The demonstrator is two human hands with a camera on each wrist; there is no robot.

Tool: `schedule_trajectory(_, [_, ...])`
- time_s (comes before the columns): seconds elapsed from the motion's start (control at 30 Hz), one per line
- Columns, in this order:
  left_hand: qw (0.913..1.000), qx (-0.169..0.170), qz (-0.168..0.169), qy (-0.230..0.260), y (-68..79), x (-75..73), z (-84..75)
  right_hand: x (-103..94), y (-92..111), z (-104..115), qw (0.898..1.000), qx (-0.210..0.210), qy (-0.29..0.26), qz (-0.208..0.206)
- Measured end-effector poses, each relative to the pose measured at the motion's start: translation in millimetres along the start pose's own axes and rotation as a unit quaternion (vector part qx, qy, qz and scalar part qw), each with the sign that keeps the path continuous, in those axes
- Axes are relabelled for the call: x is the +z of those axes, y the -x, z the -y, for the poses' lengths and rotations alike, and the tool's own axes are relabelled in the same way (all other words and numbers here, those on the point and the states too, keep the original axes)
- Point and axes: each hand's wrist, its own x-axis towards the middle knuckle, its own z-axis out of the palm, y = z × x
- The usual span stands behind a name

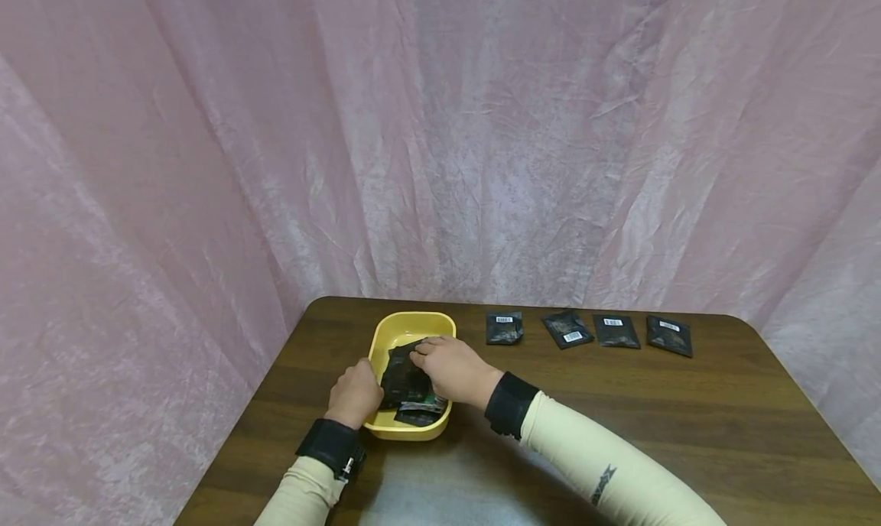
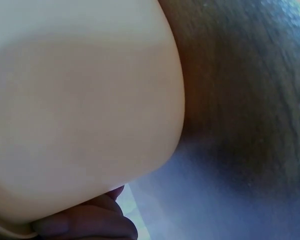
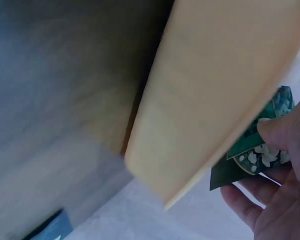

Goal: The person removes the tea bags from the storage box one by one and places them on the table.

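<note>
A yellow plastic basin (image 1: 406, 434) stands at the left of the table with several dark, flat packets (image 1: 401, 381) heaped inside. Its left rim is gripped by my left hand (image 1: 355, 394); the left wrist view has the curled fingers (image 2: 90, 220) at the rim, below the basin's outer wall (image 2: 85, 110). Over the basin's right side reaches my right hand (image 1: 457, 369). In the right wrist view that hand (image 3: 285, 180) pinches a small green packet (image 3: 260, 156) with white flowers printed on it, thumb on one face and fingers behind. The basin wall hides part of this packet.
Along the back edge of the wooden table (image 1: 619, 411) several black packets lie in a row, barcode labels up, from the leftmost packet (image 1: 504, 331) to the rightmost packet (image 1: 669, 339). A pink curtain (image 1: 482, 144) hangs behind the table.
</note>
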Motion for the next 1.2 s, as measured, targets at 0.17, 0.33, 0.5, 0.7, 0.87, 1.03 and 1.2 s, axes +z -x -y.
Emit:
schedule_trajectory(0.17, [1.0,-0.004,0.004,0.002,-4.4,2.7,1.0,-3.2,8.9,-25.0,0.998,0.026,-0.037,-0.041])
schedule_trajectory(0.33, [0.9998,-0.013,0.012,0.004,-3.4,1.9,-0.4,-0.5,24.9,-49.4,0.992,0.064,-0.078,-0.078])
schedule_trajectory(0.5, [0.9998,-0.013,0.011,0.004,-3.7,2.4,-0.8,3.7,44.2,-69.0,0.984,0.102,-0.108,-0.095])
schedule_trajectory(0.7, [0.9999,-0.01,0.005,0.006,-2.8,1.1,-2.5,12.7,64.8,-84.7,0.981,0.142,-0.109,-0.076])
schedule_trajectory(0.87, [1.0,-0.005,0.004,0.004,-1.7,0.3,-2.6,22.8,81.0,-88.4,0.977,0.158,-0.129,-0.055])
schedule_trajectory(1.03, [0.9999,-0.009,0.007,0.003,-3.2,2.1,0.0,30.9,94.0,-88.8,0.973,0.167,-0.155,-0.037])
schedule_trajectory(1.2, [0.9999,-0.011,0.006,0.0,-3.3,2.5,1.8,38.2,102.9,-90.5,0.976,0.152,-0.153,-0.017])
